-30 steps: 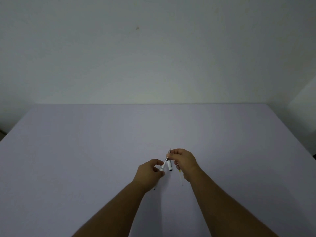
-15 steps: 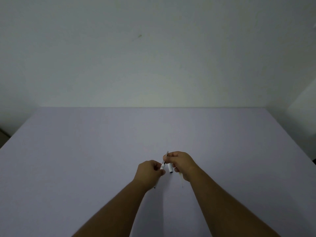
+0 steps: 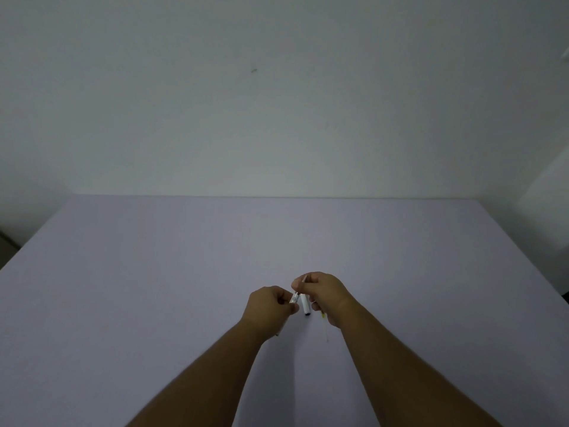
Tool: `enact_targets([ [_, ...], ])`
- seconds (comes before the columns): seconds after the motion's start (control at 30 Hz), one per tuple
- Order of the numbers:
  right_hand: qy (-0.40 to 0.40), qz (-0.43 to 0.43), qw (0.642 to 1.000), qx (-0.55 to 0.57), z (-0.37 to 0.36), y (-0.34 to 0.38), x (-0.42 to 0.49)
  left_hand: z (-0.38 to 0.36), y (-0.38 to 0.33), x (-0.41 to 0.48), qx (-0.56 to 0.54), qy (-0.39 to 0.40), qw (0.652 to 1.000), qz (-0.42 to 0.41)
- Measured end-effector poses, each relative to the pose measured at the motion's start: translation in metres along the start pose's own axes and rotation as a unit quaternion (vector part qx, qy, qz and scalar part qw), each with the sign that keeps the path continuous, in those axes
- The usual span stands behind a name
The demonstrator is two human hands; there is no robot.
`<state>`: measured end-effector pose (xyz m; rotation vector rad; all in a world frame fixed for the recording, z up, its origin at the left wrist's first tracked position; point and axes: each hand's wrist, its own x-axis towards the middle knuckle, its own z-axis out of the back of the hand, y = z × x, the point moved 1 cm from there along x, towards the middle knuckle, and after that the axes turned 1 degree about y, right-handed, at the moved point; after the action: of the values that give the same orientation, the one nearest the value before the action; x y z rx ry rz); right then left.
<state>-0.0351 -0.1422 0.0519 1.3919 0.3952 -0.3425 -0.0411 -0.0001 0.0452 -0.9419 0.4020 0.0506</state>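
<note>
Both my hands meet low over the lilac table [image 3: 154, 288], near its middle. My left hand [image 3: 269, 306] grips a slim white pen barrel [image 3: 294, 298], whose lower tip pokes out below the hand. My right hand [image 3: 323, 292] pinches the thin upper end of the same pen and also holds a short white tube [image 3: 305, 305] with a dark end that points down. A thin pale rod [image 3: 324, 326] with a yellow mark hangs below my right hand. My fingers hide where the parts join.
A plain pale wall [image 3: 277, 103] rises behind the table's far edge. The table's left edge runs diagonally at the far left and its right edge at the far right.
My hands have drawn a little closer together, and the thin end in my right hand has slid further into the barrel. The view has tipped slightly upward.
</note>
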Motion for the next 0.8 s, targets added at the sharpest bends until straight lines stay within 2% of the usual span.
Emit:
enact_targets([
  [0.17, -0.034, -0.027, 0.994, -0.101, -0.001, 0.006, 0.001, -0.003, -0.003, 0.000, 0.020, 0.004, 1.000, -0.005],
  [0.33, -0.020, -0.014, 1.000, -0.003, 0.000, 0.010, 0.000, 0.005, 0.000, 0.001, 0.006, -0.003, 1.000, 0.002],
  [0.47, -0.037, -0.034, 0.993, -0.106, 0.002, 0.011, 0.001, 0.000, 0.000, -0.001, 0.003, 0.006, 1.000, 0.003],
  [0.53, -0.030, -0.033, 0.995, -0.094, 0.001, 0.010, 0.001, 0.000, -0.001, -0.001, 0.002, 0.004, 1.000, 0.003],
  [0.63, 0.002, -0.012, 1.000, -0.015, -0.001, 0.011, -0.001, 0.004, -0.002, 0.000, -0.004, -0.007, 1.000, 0.002],
  [0.8, -0.039, -0.031, 0.992, -0.113, -0.001, 0.013, 0.000, 0.001, -0.003, -0.002, -0.010, -0.001, 1.000, -0.001],
])
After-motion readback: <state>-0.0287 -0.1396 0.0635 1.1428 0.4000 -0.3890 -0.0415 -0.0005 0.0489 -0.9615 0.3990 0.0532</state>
